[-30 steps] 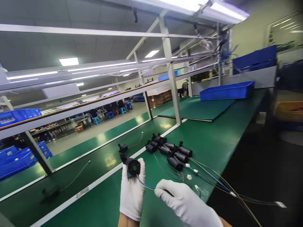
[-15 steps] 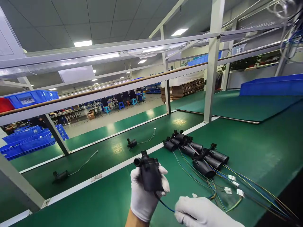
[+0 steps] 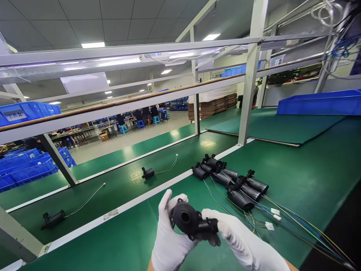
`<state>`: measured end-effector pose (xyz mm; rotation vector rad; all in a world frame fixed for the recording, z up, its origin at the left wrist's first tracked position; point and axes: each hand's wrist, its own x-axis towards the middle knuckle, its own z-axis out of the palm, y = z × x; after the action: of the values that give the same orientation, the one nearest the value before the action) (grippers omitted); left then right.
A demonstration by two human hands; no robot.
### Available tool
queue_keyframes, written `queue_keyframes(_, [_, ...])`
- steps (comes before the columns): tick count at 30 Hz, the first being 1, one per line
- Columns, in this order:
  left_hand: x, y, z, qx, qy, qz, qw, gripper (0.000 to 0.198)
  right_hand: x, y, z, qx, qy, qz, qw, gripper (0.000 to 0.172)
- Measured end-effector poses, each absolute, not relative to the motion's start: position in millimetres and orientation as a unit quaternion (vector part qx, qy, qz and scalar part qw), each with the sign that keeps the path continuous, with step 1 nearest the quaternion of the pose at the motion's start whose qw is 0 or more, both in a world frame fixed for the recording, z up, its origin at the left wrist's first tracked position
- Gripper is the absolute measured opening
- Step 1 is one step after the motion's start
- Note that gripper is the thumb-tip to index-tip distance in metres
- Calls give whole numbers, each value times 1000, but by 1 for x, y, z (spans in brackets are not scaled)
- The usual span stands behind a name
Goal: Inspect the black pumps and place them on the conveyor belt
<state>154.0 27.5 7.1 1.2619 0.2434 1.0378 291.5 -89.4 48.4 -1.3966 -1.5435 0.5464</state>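
Observation:
My left hand (image 3: pixel 169 237), in a white glove, is wrapped around a black motor pump (image 3: pixel 184 218). The pump's round end, with a hole in its centre, faces me, and a ribbed port sticks out to the right. Fingers of my gloved right hand (image 3: pixel 239 237) close on that port. The pump's cable is hidden from view. Right of my hands, a cluster of similar black pumps (image 3: pixel 239 197) lies on the green bench top (image 3: pixel 113 241), with thin coloured wires and white connectors (image 3: pixel 270 226) trailing toward the lower right.
Two more pumps with wires, one nearer (image 3: pixel 53 219) and one farther (image 3: pixel 147 173), lie on the dark green belt (image 3: pixel 118 192) beyond a white rail. Metal posts (image 3: pixel 249 75) rise at the bench. Blue bins (image 3: pixel 36 165) stand left; a blue tray (image 3: pixel 318 103) sits far right.
The pump has been turned so its holed end faces me. My right hand has left the cable and moved up to the port. Both belt pumps have shifted left.

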Motion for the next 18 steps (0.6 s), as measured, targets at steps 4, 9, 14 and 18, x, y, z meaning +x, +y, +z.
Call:
queue_keyframes(4, [148,27,0,661,125,456,582,105,285,-89,55,-572,-640,205,469,75])
queue_keyframes(9, [146,28,6,747,140,458,461,108,285,-87,56,-561,-626,248,481,75])
queue_keyframes(14, [145,26,12,750,171,442,463,105,288,-84,57,-549,-612,281,495,75])
queue_keyframes(18, [146,23,17,747,188,431,469,104,289,-81,59,-561,-592,294,498,78])
